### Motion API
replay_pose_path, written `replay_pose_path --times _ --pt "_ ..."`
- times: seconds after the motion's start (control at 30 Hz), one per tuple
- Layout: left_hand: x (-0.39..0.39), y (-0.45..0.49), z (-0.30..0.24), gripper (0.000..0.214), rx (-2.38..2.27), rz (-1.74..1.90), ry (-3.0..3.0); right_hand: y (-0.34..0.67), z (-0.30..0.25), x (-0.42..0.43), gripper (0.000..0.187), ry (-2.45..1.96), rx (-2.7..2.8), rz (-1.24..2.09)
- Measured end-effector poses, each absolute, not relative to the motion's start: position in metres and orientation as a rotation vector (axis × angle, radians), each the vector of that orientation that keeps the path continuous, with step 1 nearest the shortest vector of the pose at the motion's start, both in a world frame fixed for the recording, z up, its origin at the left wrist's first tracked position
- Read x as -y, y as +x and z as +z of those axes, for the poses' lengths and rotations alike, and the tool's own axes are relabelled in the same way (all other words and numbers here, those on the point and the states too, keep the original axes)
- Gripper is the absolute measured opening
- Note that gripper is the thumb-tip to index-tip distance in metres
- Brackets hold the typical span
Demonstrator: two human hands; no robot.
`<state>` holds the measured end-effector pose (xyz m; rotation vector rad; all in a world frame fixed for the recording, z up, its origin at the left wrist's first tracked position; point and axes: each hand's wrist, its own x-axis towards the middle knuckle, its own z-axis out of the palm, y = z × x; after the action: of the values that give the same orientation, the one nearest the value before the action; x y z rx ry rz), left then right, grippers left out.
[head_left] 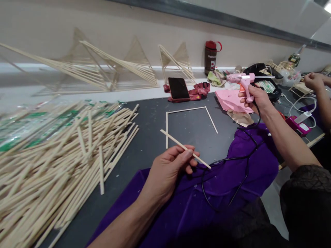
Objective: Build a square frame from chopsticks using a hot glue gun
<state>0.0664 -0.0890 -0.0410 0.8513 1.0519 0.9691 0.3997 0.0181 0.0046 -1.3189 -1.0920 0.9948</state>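
Observation:
Between the thumb and fingers of my left hand (172, 165) is a thin wooden stick (173, 137), held slantwise above the dark table. My right hand (256, 98) is wrapped round the handle of a pink glue gun (247, 82), raised over the pink paper with its nozzle pointing right. A black cord (248, 158) trails from it across purple cloth (232, 179). Just past my left hand, sticks lie as a three-sided frame (186, 110), its side towards me unclosed. On the left spreads a big pile of loose sticks (59, 162).
Stick structures (134, 69) stand along the wall. A phone (179, 88) lies on a red lanyard (200, 91), near a dark bottle (210, 58) with a red lid. Pink paper (232, 100) and a magenta power block (298, 125) lie rightward; another person's hand (314, 81) is at far right.

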Motion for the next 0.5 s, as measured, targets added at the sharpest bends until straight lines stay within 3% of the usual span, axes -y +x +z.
replay_pose_path --times 0.23,0.5 --pt "0.087 0.064 -0.045 0.038 -1.05 0.955 0.853 0.386 0.001 -0.018 0.025 -1.041 1.047 1.228" --pt "0.087 0.064 -0.046 0.039 -1.053 0.95 0.861 0.384 -0.008 -0.016 0.023 -0.97 1.112 1.215"
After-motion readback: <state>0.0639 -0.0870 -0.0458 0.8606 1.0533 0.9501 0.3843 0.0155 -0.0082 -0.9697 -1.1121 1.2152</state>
